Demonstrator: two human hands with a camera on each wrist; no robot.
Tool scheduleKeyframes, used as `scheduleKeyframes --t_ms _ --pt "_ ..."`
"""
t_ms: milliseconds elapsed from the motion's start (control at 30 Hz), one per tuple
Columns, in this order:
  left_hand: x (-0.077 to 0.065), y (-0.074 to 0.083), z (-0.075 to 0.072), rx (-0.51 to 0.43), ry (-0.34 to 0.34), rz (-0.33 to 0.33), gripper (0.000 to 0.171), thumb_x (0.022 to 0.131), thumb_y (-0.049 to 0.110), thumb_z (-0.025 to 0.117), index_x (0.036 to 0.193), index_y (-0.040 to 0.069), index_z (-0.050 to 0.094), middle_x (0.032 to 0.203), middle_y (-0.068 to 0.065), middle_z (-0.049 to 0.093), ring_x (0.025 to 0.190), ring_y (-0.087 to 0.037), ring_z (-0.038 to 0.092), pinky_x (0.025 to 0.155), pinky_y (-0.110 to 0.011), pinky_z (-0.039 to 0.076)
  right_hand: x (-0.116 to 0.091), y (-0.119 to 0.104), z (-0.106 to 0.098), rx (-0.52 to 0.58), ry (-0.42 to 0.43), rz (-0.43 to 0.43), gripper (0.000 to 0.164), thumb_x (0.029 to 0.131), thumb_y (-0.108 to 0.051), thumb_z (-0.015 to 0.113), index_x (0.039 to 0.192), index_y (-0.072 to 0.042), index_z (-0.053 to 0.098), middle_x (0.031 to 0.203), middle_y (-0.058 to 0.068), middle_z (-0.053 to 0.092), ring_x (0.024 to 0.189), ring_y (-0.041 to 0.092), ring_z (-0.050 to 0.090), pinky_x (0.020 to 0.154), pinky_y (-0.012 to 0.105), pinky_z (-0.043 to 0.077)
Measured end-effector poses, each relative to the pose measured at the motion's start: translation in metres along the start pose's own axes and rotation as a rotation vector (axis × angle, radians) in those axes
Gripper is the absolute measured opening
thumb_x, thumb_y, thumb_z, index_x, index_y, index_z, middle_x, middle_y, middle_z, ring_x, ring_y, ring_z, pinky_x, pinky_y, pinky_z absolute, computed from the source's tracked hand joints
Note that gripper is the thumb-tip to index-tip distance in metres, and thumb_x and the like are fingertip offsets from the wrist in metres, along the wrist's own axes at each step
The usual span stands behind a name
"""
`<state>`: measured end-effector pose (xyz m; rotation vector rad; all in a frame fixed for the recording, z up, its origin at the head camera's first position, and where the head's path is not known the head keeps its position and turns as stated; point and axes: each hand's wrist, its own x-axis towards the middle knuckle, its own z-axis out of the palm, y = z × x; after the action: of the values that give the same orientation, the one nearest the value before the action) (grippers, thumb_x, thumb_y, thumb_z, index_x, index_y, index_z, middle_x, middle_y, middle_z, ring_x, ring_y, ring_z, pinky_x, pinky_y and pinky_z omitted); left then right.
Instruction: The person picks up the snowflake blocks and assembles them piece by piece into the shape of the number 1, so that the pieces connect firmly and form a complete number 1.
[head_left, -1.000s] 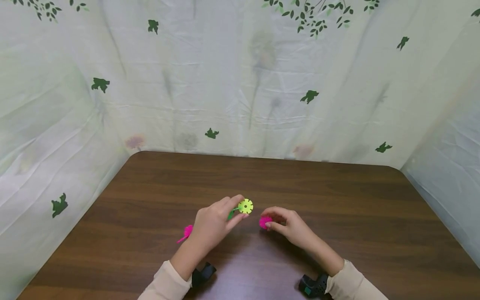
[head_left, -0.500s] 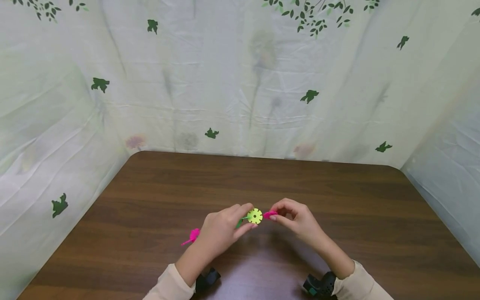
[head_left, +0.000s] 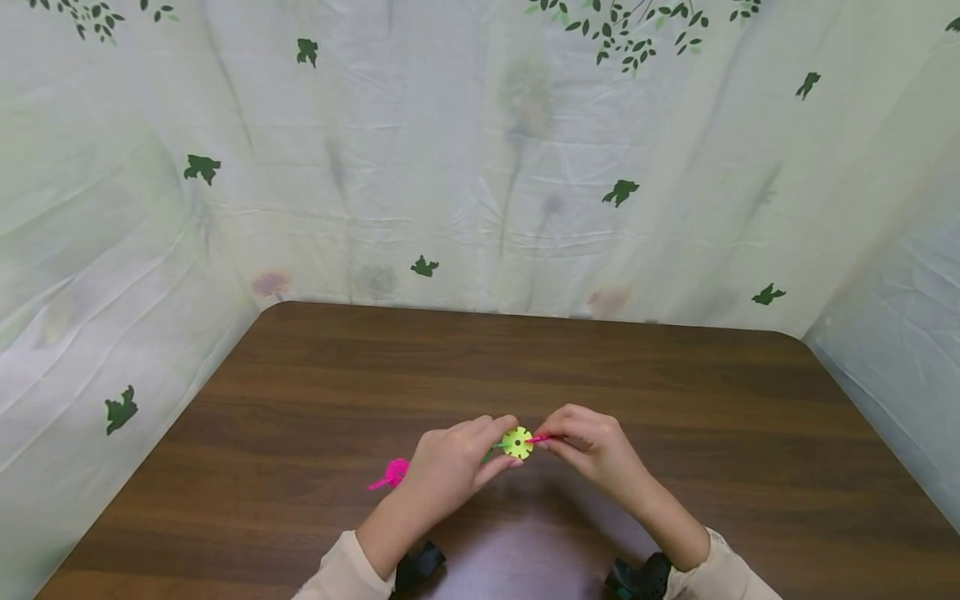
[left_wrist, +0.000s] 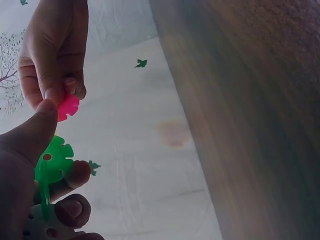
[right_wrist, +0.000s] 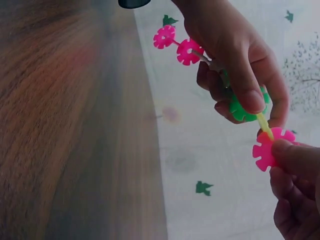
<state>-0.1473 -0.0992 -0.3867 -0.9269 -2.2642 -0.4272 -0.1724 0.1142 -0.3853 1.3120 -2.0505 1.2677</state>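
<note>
My left hand (head_left: 453,467) holds a chain of notched plastic snowflake discs. Its thumb and fingers pinch near the yellow disc (head_left: 513,451), which faces up at the chain's right end. Behind that come a green disc (left_wrist: 62,159) and a whitish disc (left_wrist: 36,222), partly covered by the fingers. Two pink discs (right_wrist: 184,56) trail from the other end, past the left hand. Between thumb and fingertips, my right hand (head_left: 596,442) pinches a single pink disc (right_wrist: 264,154). It stands edge-on to the yellow disc, and their rims meet; how deep the notches sit is unclear.
Both hands are above a brown wood-grain table (head_left: 360,358). A pale curtain (head_left: 450,167) with leaf prints surrounds its far side and flanks. Black wrist devices (head_left: 641,577) sit under both sleeves.
The right hand has turned its pink disc edge-on and brought it against the yellow disc. The left hand has shifted right and slightly nearer with the chain.
</note>
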Motion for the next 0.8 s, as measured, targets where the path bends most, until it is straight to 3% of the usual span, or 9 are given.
scheduleKeyframes --t_ms 100,200,300,400,567,800 --pt "0.000 0.001 0.001 -0.005 -0.001 -0.019 0.038 0.075 0.039 0.069 0.104 0.017 0.058 0.075 0.009 0.053 0.054 -0.004 0.046 0.038 -0.015 0.030 -0.001 0.000 0.001 0.010 0.009 0.078 0.014 0.073 0.000 0.070 0.084 -0.007 0.065 0.081 0.003 0.062 0.069 0.012 0.055 0.058 0.019 0.045" --pt "0.000 0.002 0.002 -0.010 0.000 -0.042 0.041 0.074 0.038 0.071 0.105 0.017 0.057 0.073 0.008 0.051 0.052 -0.005 0.042 0.038 -0.015 0.028 -0.001 -0.002 0.002 0.061 0.002 0.227 0.023 0.070 0.003 0.072 0.089 -0.008 0.064 0.084 0.002 0.060 0.067 0.012 0.052 0.053 0.022 0.042" --pt "-0.001 0.003 0.003 -0.013 -0.015 -0.057 0.041 0.074 0.038 0.071 0.106 0.017 0.057 0.072 0.008 0.049 0.051 -0.004 0.039 0.038 -0.014 0.026 -0.002 -0.004 0.004 0.182 -0.033 0.388 0.027 0.073 -0.002 0.071 0.098 -0.005 0.061 0.090 0.004 0.061 0.072 0.013 0.055 0.057 0.025 0.045" --pt "-0.001 0.005 0.004 -0.022 -0.045 -0.060 0.041 0.075 0.039 0.070 0.109 0.018 0.057 0.073 0.009 0.048 0.053 -0.005 0.041 0.039 -0.014 0.027 -0.003 -0.005 0.007 0.339 -0.070 0.496 0.026 0.078 -0.004 0.068 0.102 0.000 0.059 0.092 0.010 0.061 0.076 0.015 0.059 0.064 0.028 0.050" --pt "0.000 0.006 0.002 -0.086 -0.120 -0.086 0.046 0.077 0.040 0.068 0.116 0.019 0.053 0.081 0.009 0.051 0.061 -0.005 0.046 0.045 -0.018 0.039 -0.004 -0.003 0.007 0.491 -0.068 0.580 0.021 0.080 0.000 0.064 0.099 0.008 0.058 0.089 0.017 0.060 0.074 0.014 0.060 0.069 0.033 0.051" --pt "0.002 -0.005 -0.009 -0.261 -0.239 -0.246 0.053 0.083 0.048 0.056 0.122 0.013 0.047 0.106 0.002 0.057 0.085 -0.008 0.056 0.067 -0.027 0.048 -0.004 0.007 -0.003 0.545 -0.015 0.622 0.024 0.079 0.003 0.064 0.099 0.013 0.057 0.088 0.019 0.060 0.072 0.018 0.062 0.069 0.043 0.049"
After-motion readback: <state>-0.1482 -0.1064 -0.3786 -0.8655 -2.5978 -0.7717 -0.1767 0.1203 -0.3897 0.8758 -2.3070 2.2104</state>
